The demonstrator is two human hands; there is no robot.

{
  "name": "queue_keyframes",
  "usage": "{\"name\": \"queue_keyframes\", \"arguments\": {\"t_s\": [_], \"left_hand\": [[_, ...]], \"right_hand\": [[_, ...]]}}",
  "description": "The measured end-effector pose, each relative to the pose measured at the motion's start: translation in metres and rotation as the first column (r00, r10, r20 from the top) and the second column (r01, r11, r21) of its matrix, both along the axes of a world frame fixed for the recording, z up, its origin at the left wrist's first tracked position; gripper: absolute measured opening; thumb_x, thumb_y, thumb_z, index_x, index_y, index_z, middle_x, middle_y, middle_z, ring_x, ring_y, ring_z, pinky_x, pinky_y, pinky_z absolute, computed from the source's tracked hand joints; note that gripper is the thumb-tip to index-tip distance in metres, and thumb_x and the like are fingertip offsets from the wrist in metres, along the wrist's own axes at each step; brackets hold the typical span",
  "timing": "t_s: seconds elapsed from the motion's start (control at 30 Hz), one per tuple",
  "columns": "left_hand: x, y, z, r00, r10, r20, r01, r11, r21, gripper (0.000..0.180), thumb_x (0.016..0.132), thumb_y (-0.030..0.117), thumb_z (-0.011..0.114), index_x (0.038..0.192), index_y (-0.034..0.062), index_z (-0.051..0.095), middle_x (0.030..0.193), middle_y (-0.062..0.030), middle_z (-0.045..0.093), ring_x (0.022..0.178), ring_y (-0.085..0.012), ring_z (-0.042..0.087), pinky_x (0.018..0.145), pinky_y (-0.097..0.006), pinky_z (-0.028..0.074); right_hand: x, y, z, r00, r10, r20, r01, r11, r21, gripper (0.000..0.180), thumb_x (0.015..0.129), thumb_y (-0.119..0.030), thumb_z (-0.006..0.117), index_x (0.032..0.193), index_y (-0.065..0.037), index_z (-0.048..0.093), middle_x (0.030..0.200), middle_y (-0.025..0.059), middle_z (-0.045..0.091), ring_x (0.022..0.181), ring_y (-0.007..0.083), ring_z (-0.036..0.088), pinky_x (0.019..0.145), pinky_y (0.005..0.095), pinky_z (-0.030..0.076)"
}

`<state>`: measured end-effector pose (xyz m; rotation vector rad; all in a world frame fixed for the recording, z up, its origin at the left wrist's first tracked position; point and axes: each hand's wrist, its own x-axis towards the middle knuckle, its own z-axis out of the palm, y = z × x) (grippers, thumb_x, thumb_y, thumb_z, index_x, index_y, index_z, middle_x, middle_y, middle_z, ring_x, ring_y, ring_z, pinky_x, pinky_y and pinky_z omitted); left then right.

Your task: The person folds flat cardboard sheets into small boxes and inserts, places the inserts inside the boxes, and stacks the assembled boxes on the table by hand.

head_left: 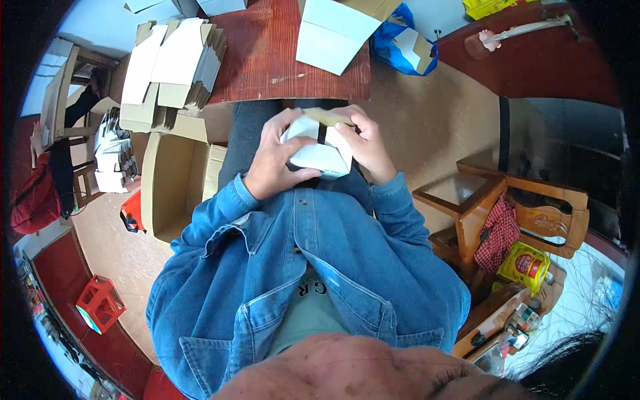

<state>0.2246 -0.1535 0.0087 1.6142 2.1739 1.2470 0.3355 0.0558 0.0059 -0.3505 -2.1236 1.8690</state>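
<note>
I hold a small white cardboard box (pixel 320 155) with brown inner flaps over my lap, just below the edge of a red-brown wooden table (pixel 267 53). My left hand (pixel 275 159) wraps its left side, fingers over the top. On the right side, my right hand (pixel 365 143) presses a flap near the top edge. A dark strip shows between the box's panels. Both denim sleeves come up from the lower part of the view.
A stack of flat white box blanks (pixel 170 63) lies on the table's left corner. An open folded white box (pixel 337 30) stands at the table's far side. A large open brown carton (pixel 175 183) sits left of my legs. A wooden chair (pixel 513 207) stands on the right.
</note>
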Motion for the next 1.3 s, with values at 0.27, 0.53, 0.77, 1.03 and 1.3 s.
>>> {"name": "queue_keyframes", "arguments": {"t_s": [0.27, 0.53, 0.77, 1.03, 1.3], "left_hand": [[0.002, -0.004, -0.021, 0.989, 0.014, 0.145, -0.019, 0.999, 0.034, 0.086, 0.061, 0.031, 0.097, 0.132, 0.0063, 0.057, 0.154, -0.0236, 0.031, 0.138, -0.0424, 0.039, 0.110, -0.050, 0.044], [-0.002, -0.002, -0.031, 0.895, -0.045, 0.443, 0.036, 0.999, 0.030, 0.120, 0.056, 0.024, 0.097, 0.153, 0.0090, 0.028, 0.151, -0.0226, 0.033, 0.135, -0.0425, 0.041, 0.112, -0.050, 0.041], [-0.001, 0.001, -0.032, 0.936, -0.122, 0.329, 0.124, 0.992, 0.014, 0.121, 0.058, 0.020, 0.095, 0.155, 0.0095, 0.024, 0.148, -0.0223, 0.035, 0.135, -0.0424, 0.041, 0.115, -0.051, 0.037], [-0.001, 0.000, -0.038, 0.868, -0.083, 0.490, 0.059, 0.996, 0.065, 0.125, 0.057, 0.021, 0.096, 0.156, 0.0065, 0.021, 0.149, -0.0221, 0.034, 0.139, -0.0412, 0.038, 0.119, -0.051, 0.032], [-0.007, 0.001, -0.058, 0.815, -0.003, 0.580, -0.010, 1.000, 0.019, 0.130, 0.056, 0.024, 0.097, 0.157, 0.0055, 0.018, 0.154, -0.0224, 0.030, 0.141, -0.0410, 0.036, 0.120, -0.052, 0.031]], "right_hand": [[0.008, -0.003, 0.006, 0.989, 0.127, -0.070, -0.137, 0.976, -0.171, 0.039, 0.086, -0.004, 0.069, 0.125, -0.002, 0.063, 0.122, 0.0127, 0.064, 0.104, 0.0216, 0.061, 0.093, 0.0329, 0.048], [0.011, -0.004, 0.034, 0.943, 0.168, 0.287, -0.156, 0.986, -0.064, 0.050, 0.081, -0.014, 0.077, 0.128, -0.003, 0.063, 0.131, 0.0149, 0.063, 0.114, 0.0282, 0.061, 0.096, 0.0349, 0.047], [0.012, -0.003, 0.025, 0.903, 0.143, 0.406, -0.218, 0.965, 0.145, 0.061, 0.079, -0.017, 0.079, 0.135, -0.002, 0.058, 0.131, 0.0156, 0.064, 0.116, 0.0288, 0.061, 0.096, 0.0360, 0.049], [0.015, 0.012, 0.021, 0.938, 0.297, 0.179, -0.328, 0.929, 0.173, 0.078, 0.070, -0.027, 0.086, 0.139, -0.005, 0.057, 0.149, 0.0182, 0.047, 0.130, 0.0348, 0.050, 0.104, 0.0453, 0.045], [0.024, 0.011, 0.014, 0.949, 0.199, 0.243, -0.296, 0.828, 0.476, 0.083, 0.071, -0.037, 0.085, 0.141, -0.007, 0.054, 0.152, 0.0187, 0.039, 0.133, 0.0382, 0.044, 0.106, 0.0498, 0.042]]}}
